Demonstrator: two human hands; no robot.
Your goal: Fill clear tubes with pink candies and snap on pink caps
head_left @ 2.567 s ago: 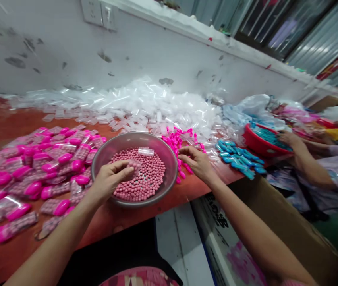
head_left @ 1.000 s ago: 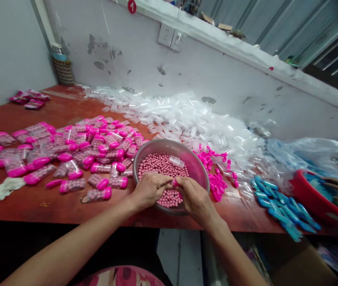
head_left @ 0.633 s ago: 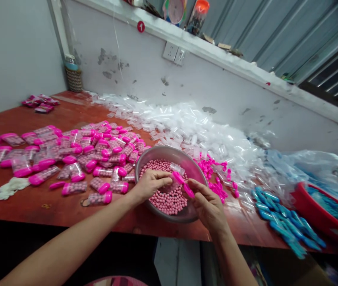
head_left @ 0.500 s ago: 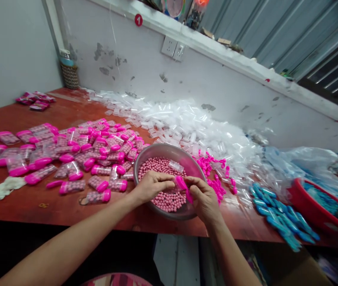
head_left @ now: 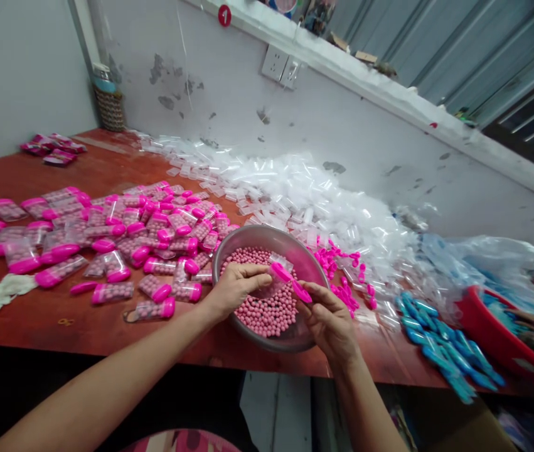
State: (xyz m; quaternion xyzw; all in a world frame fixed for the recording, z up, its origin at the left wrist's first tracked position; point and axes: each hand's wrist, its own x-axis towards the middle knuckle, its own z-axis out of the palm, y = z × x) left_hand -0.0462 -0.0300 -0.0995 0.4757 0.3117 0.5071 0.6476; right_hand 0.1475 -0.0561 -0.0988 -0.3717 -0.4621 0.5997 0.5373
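Over a grey metal bowl (head_left: 312,257) of small pink balls (head_left: 267,317), both my hands meet at one small container. My left hand (head_left: 238,290) is closed, pinching the clear plastic container (head_left: 270,290), which is partly hidden by the fingers. A bright pink flip cap (head_left: 282,272) sits at the container's mouth, its lid (head_left: 302,292) swung open to the right. My right hand (head_left: 330,320) has its thumb and fingers closed on the edge of that lid. How full the container is, I cannot tell.
Filled pink-capped containers (head_left: 158,235) lie in a heap at left, near a white glove-like cloth (head_left: 9,292). Clear empty containers (head_left: 295,182) pile against the wall. Loose pink caps (head_left: 342,263) lie right of the bowl, then blue packs (head_left: 440,342) and a red basin (head_left: 478,320) with another person's hand.
The pink cap has turned, so its open lid now shows apart from the container's mouth. My hands stay over the bowl. The other person's hand reaches further into the red basin.
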